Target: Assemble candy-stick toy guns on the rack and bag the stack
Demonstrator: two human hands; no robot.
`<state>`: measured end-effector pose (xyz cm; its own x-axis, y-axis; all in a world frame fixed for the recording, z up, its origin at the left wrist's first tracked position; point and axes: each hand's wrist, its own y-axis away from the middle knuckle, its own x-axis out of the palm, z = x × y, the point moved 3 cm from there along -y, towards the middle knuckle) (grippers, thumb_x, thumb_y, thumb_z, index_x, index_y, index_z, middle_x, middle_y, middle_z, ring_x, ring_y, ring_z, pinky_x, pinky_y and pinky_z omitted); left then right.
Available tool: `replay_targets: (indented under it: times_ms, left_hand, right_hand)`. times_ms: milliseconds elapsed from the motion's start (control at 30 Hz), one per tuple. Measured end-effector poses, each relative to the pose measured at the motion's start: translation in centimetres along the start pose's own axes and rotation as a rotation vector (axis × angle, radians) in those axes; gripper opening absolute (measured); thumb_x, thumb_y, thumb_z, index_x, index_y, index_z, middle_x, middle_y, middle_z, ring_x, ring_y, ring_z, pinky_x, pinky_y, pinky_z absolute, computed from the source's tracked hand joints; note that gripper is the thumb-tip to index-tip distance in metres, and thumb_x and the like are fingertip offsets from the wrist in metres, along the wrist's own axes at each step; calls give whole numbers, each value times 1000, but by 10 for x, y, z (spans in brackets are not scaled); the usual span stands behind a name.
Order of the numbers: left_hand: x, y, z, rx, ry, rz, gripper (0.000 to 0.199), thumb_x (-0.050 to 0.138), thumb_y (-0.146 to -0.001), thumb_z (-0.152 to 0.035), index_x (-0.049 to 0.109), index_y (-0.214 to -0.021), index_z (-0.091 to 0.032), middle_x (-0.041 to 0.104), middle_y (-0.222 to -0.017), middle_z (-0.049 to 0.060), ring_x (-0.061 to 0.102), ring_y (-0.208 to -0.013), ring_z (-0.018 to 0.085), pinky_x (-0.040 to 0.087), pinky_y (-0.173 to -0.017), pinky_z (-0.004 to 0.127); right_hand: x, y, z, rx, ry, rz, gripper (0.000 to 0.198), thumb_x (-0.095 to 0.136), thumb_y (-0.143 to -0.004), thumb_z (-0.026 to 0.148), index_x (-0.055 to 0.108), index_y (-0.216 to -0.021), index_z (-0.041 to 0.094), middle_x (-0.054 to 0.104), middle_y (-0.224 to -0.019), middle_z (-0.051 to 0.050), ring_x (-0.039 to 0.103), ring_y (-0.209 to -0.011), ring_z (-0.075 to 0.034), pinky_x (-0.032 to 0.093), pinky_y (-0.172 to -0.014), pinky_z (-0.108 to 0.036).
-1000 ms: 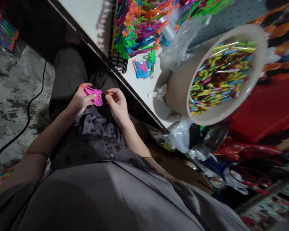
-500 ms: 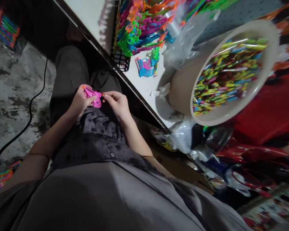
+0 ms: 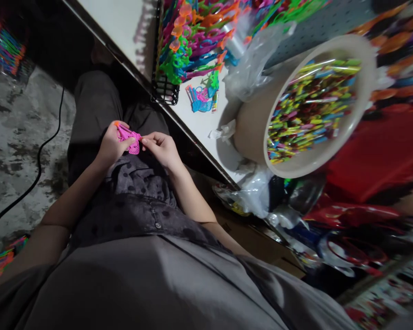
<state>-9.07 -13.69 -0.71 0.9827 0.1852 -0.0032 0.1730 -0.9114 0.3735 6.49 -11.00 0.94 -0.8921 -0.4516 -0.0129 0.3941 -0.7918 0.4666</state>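
Above my lap, my left hand (image 3: pixel 114 143) is closed around a pink plastic piece with a lattice part (image 3: pixel 134 146); its thumb lies across the piece. An orange tip shows at the top of that hand. My right hand (image 3: pixel 161 147) pinches a small reddish bit (image 3: pixel 141 139) against the right end of the pink piece. The bit is too small to name, and the fingers partly cover it.
On the white table (image 3: pixel 192 126) lies a small group of blue, pink and green plastic pieces (image 3: pixel 203 98). A black wire basket (image 3: pixel 165 91) holds many colourful plastic pieces. A tilted beige bucket (image 3: pixel 249 133) contains small colourful tubes. A black cable (image 3: pixel 39 160) crosses the floor.
My right hand has brought the small reddish bit up against the end of the pink piece. The whole view has shifted slightly, with the table and bucket now further left.
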Motion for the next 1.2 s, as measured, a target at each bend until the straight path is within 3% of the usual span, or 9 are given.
replay_targets:
  times_ms: [133, 233, 400, 500, 567, 700, 867, 1067, 1200]
  left_hand:
    - [22, -1, -10, -32, 140, 167, 40, 66, -68, -19, 45, -102, -19, 58, -89, 1, 61, -84, 15, 51, -78, 31]
    - [29, -1, -17, -93, 235, 237, 41, 63, -74, -23, 41, -109, -21, 61, -100, 5, 62, -88, 16, 53, -79, 35]
    - [10, -2, -12, -165, 239, 187, 33, 58, -77, -24, 42, -105, -19, 63, -107, 8, 64, -86, 16, 52, -81, 39]
    - [-5, -3, -3, -200, 212, 120, 29, 56, -77, -23, 44, -103, -18, 64, -103, 8, 64, -81, 15, 53, -78, 37]
    - [-11, -2, 2, -210, 198, 96, 28, 55, -77, -22, 45, -102, -18, 65, -100, 7, 64, -78, 14, 53, -75, 34]
    - [-13, 4, 0, -206, 192, 67, 25, 52, -77, -22, 46, -101, -17, 66, -94, 6, 63, -74, 13, 51, -72, 30]
    - [-6, 8, -4, -236, 199, 52, 22, 51, -78, -23, 48, -98, -17, 65, -88, 4, 62, -72, 12, 48, -70, 28]
    - [5, 0, -2, -232, 189, 143, 20, 51, -79, -24, 48, -97, -17, 65, -88, 4, 61, -70, 11, 46, -67, 25]
    - [7, -5, -4, -200, 194, 134, 19, 50, -79, -24, 48, -97, -18, 64, -87, 3, 60, -69, 11, 46, -67, 25]
  right_hand:
    - [-21, 6, -3, 12, -45, -41, 45, 64, -69, 60, 62, -83, 17, 61, -65, 2, 42, -45, -5, 34, -43, -20]
    - [-54, 11, -9, -15, 4, -270, 46, 61, -70, 62, 61, -80, 18, 57, -61, 3, 45, -48, -7, 37, -46, -20]
    - [-140, 7, -19, -82, 178, -817, 42, 45, -84, 55, 58, -77, 16, 51, -60, 2, 49, -54, -9, 40, -50, -22]
    - [-178, -17, -14, -91, 324, -958, 41, 34, -91, 45, 59, -84, 13, 56, -73, -3, 57, -71, -14, 47, -65, -28]
    - [-190, -33, -6, -101, 480, -1011, 37, 32, -92, 36, 59, -95, 11, 60, -89, -8, 58, -88, -16, 46, -81, -33]
    - [-176, -39, 9, -164, 765, -1117, 37, 44, -88, 31, 52, -119, 12, 54, -119, -13, 47, -111, -19, 33, -101, -37]
    - [-141, -26, -5, -36, 1136, -859, 33, 51, -83, 39, 60, -110, 23, 51, -118, -10, 43, -110, -27, 33, -94, -49]
    - [-123, -11, -21, -98, 1134, -760, 31, 55, -80, 42, 61, -102, 21, 51, -120, -11, 42, -110, -27, 32, -93, -48]
    - [-110, -4, -25, -151, 1078, -714, 38, 62, -74, 47, 57, -96, 16, 50, -119, -15, 43, -112, -27, 32, -94, -46]
